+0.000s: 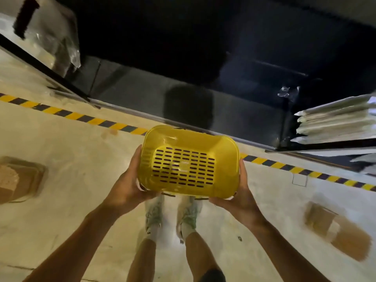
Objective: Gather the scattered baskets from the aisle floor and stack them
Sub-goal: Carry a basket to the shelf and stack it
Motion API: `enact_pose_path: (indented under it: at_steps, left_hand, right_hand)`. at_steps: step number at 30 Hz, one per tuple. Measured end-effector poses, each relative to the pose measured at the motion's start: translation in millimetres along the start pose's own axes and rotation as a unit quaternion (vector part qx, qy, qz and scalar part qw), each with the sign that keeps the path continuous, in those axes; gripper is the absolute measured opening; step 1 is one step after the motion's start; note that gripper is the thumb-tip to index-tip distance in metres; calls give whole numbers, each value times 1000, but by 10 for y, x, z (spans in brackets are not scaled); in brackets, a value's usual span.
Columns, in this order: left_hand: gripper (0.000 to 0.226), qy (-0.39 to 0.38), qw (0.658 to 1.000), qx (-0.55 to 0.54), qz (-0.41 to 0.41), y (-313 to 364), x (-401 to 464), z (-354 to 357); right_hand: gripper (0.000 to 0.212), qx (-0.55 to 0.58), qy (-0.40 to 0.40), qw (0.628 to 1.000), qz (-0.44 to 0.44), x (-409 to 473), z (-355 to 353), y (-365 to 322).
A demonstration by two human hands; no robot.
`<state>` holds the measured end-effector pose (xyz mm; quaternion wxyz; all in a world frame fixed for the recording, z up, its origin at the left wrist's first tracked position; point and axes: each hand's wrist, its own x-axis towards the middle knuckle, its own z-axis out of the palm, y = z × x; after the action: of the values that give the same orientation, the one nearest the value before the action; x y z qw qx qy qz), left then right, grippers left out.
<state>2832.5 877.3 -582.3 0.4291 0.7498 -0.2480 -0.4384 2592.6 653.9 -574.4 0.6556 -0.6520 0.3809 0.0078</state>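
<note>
Two hands — left hand (130, 188) and right hand (238, 192) — grip one yellow slotted plastic basket (189, 163) by its ends, fingers curled round it, above the aisle floor (71, 159) — loose grip risks a drop.

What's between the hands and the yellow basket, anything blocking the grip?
Nothing visible. The left hand and the right hand already grip the yellow basket by its opposite ends, above the floor.
</note>
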Motion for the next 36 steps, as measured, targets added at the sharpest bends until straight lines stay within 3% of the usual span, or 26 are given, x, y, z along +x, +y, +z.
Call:
enact_pose_path:
  at_steps: [11,17,23,26,29,32,36]
  left_hand:
    - [113,-14,999,31,-22,-796,402,244]
    - [107,-54,994,78,-60,-1142,543,368]
    - [100,-54,990,98,-89,-1243,545,394]
    - [97,-57,984,133,-102,-1139,499,302]
    - [97,-63,974,168,-139,-774,397,109]
    - [78,-44,968,230,-91,-136,215,-136]
    - [73,-83,941,326,-24,822,-141,-422]
  right_hand:
    - [116,-70,42,996,-37,407,284,712]
    - [85,-55,101,993,-8,536,428,975]
    - [71,-39,112,993,-4,509,452,903]
    - [68,-44,95,994,-1,436,394,735]
    - [69,-97,70,988,94,286,237,619]
    - [74,-145,31,969,200,-42,97,284]
    - [73,-145,27,970,195,-686,-56,-518]
